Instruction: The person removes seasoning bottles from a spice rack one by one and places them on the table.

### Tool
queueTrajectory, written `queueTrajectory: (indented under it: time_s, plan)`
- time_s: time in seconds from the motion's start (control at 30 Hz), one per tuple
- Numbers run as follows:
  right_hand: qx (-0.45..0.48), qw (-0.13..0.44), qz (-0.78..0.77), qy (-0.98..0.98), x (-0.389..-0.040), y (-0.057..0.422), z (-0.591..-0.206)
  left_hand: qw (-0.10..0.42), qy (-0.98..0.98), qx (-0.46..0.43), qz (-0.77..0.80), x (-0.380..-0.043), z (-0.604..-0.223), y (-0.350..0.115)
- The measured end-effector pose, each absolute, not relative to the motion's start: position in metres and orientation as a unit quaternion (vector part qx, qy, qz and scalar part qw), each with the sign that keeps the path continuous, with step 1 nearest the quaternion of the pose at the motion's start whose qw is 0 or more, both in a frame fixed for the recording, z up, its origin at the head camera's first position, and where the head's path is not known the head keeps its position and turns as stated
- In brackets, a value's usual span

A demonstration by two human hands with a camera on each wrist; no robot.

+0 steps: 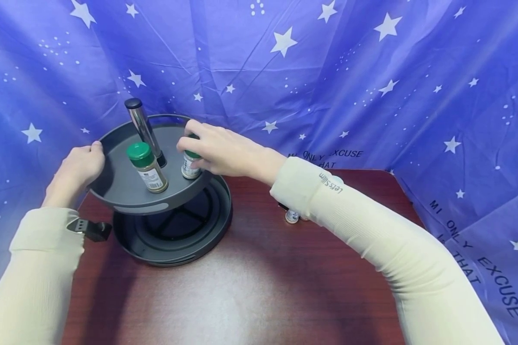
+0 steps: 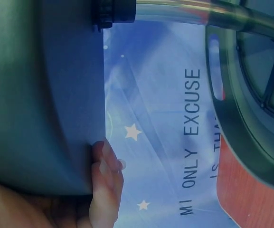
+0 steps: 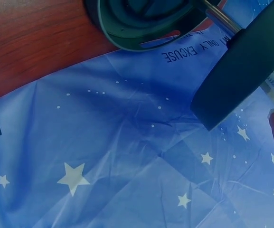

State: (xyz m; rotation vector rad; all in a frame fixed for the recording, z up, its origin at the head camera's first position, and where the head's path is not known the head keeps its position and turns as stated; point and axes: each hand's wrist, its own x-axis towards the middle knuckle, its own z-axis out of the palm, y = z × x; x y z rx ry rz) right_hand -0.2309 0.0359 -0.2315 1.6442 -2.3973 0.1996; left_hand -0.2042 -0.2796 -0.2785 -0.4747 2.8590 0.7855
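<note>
A dark grey two-tier round tray stand stands at the left of the table. My left hand [image 1: 78, 165] grips the left rim of its upper tray [image 1: 114, 179], the fingers [image 2: 106, 190] curling beneath it in the left wrist view. On the tray's right side, my right hand [image 1: 224, 151] holds a small spice jar [image 1: 190, 169] with a green lid, partly hidden by the fingers. Another green-lidded spice jar [image 1: 148, 170] stands near the tray's front. Behind it a shiny post [image 1: 142, 125] with a black cap rises from the tray. The lower tray [image 1: 222, 225] sits underneath.
Beyond my right sleeve, small jars [image 1: 291, 217] lie on the dark red wooden table [image 1: 259, 268], mostly hidden by the forearm. A blue star-printed curtain [image 1: 241, 48] hangs behind the table and along its right side.
</note>
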Motion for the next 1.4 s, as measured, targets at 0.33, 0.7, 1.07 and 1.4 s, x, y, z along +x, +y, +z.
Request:
queueTrajectory:
  time_s: [0.33, 0.7, 1.07, 1.4]
  plan:
    - [0.549, 0.135, 0.103, -0.818, -0.235, 0.044, -0.216, 0.068, 0.955, -0.141, 0.253, -0.206, -0.278, -0.280]
    - [0.523, 0.168, 0.133, -0.825, -0.245, 0.069, -0.205, 0.078, 0.953, -0.148, 0.253, -0.204, -0.276, -0.281]
    - [0.508, 0.178, 0.147, -0.830, -0.251, 0.093, -0.204, 0.073, 0.954, -0.144, 0.252, -0.205, -0.279, -0.282]
    - [0.484, 0.161, 0.136, -0.849, -0.253, 0.112, -0.204, 0.074, 0.954, -0.141, 0.254, -0.206, -0.279, -0.281]
